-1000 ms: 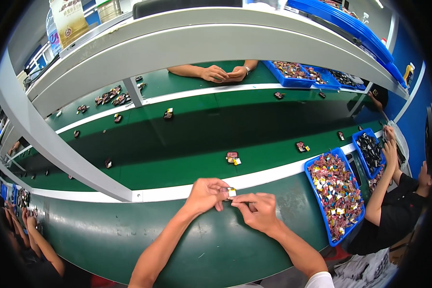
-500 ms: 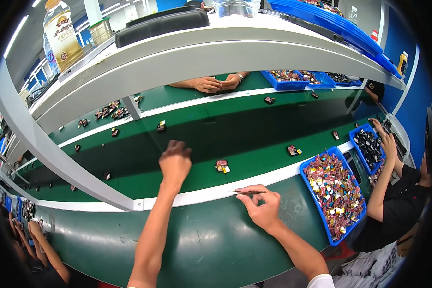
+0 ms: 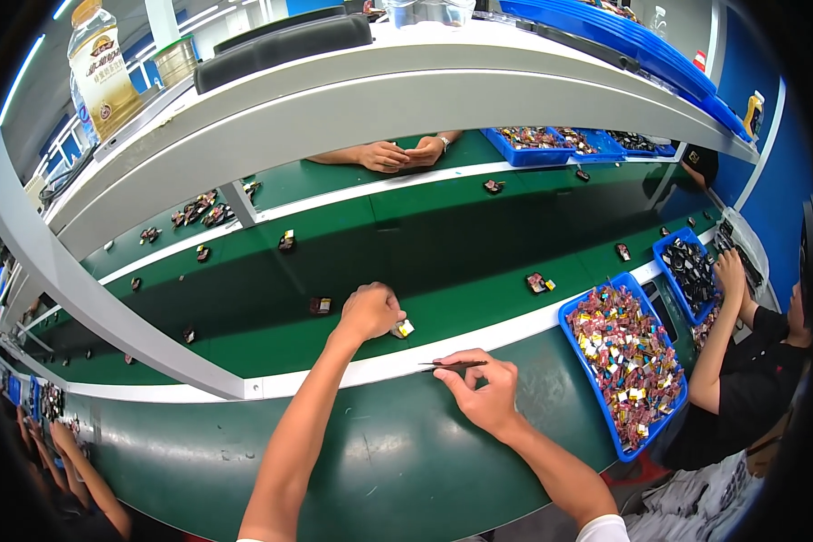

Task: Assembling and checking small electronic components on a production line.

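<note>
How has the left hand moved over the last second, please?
Yes: the left hand has gone forward from the white strip onto the green belt, beside a small part.

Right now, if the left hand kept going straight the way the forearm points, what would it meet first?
Probably bare green belt. The left hand rests by a small yellow-tipped part and points up and right; the next part there looks far off, though depth is unclear.

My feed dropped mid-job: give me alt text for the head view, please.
The left hand reaches onto the green conveyor belt, touching a small component, while the right hand pinches thin tweezers at the belt's white edge. A blue tray of small parts sits to the right.
</note>
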`<state>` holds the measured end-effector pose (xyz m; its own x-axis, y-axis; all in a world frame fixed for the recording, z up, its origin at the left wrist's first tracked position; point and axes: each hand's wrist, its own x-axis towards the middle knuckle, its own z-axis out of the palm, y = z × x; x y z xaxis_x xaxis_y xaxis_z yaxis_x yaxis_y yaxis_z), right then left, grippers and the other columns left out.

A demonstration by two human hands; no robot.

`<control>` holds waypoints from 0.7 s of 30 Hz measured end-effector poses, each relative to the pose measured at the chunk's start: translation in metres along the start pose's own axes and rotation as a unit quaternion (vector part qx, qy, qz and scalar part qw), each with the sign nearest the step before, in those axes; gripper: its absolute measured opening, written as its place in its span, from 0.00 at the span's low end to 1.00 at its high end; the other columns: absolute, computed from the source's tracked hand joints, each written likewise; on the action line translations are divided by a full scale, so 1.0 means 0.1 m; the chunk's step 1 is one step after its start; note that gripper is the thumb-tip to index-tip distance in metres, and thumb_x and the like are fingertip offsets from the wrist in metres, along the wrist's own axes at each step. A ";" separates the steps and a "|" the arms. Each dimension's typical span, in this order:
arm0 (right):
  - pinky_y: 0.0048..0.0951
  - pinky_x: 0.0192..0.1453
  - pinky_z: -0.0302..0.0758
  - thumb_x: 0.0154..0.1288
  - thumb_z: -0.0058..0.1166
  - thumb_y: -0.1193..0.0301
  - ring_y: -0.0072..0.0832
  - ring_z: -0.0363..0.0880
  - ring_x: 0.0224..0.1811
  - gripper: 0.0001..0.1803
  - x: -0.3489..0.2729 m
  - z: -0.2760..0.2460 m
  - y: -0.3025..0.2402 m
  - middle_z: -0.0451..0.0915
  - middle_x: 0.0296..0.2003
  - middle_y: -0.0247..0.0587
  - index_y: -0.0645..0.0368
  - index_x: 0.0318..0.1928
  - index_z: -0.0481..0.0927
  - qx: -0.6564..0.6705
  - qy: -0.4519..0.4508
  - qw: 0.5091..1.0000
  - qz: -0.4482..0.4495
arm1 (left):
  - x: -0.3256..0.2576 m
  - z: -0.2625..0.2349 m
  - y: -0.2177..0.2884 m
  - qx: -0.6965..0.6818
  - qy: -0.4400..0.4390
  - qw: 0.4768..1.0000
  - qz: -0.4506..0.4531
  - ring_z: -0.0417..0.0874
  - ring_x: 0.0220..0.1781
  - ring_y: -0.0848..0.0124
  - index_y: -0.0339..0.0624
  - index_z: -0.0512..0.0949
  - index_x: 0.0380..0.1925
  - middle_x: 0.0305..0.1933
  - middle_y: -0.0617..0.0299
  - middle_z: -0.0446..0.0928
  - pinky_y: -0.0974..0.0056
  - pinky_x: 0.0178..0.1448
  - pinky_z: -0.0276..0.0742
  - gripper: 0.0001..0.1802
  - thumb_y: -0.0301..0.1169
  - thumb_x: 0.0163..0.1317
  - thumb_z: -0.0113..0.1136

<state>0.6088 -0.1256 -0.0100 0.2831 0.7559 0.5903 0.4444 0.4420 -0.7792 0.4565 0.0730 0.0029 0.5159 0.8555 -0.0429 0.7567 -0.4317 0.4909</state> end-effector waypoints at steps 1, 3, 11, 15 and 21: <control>0.21 0.19 0.61 0.57 0.70 0.78 0.14 0.63 0.11 0.06 0.01 0.00 -0.03 0.89 0.34 0.33 0.65 0.34 0.86 0.004 -0.001 1.000 -0.001 | -0.05 0.01 -0.07 -0.010 0.004 1.000 -0.007 0.86 0.40 0.56 0.42 0.83 0.25 0.34 0.56 0.85 0.54 0.45 0.81 0.09 0.34 0.53 0.73; 0.16 0.25 0.66 0.57 0.70 0.81 0.11 0.71 0.16 0.08 0.02 -0.04 -0.06 0.89 0.34 0.39 0.66 0.38 0.85 0.000 -0.021 0.999 0.041 | -0.19 -0.04 -0.01 -0.057 -0.012 0.998 -0.037 0.87 0.37 0.57 0.38 0.82 0.28 0.31 0.53 0.85 0.56 0.44 0.80 0.11 0.34 0.57 0.72; 0.11 0.25 0.60 0.62 0.67 0.83 0.05 0.66 0.23 0.08 0.05 -0.04 -0.12 0.83 0.30 0.30 0.68 0.41 0.82 0.217 -0.009 0.947 0.237 | -0.96 0.10 0.14 -0.484 0.020 0.869 -0.104 0.75 0.17 0.79 0.32 0.79 0.36 0.24 0.62 0.79 0.73 0.16 0.61 0.07 0.26 0.65 0.64; 0.15 0.16 0.57 0.63 0.66 0.80 0.07 0.65 0.17 0.09 0.01 0.01 -0.09 0.80 0.24 0.30 0.66 0.42 0.81 0.220 -0.014 0.947 0.234 | -1.09 0.28 0.24 -0.561 0.002 0.822 -0.099 0.77 0.18 0.77 0.29 0.78 0.39 0.27 0.59 0.80 0.73 0.16 0.64 0.09 0.26 0.68 0.62; 0.13 0.21 0.58 0.61 0.67 0.83 0.06 0.65 0.18 0.09 -0.05 0.02 -0.01 0.79 0.23 0.28 0.66 0.41 0.81 0.162 -0.015 0.967 0.196 | -1.10 0.39 0.30 -0.585 0.020 0.807 -0.084 0.82 0.20 0.71 0.28 0.76 0.40 0.30 0.56 0.79 0.71 0.17 0.71 0.10 0.27 0.69 0.62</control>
<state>0.6051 -0.1289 -0.0121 0.3485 0.9079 0.2330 0.0165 0.2426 -0.9700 0.4377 -0.0448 -0.0114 0.4138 0.8928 -0.1777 -0.0935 0.2359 0.9673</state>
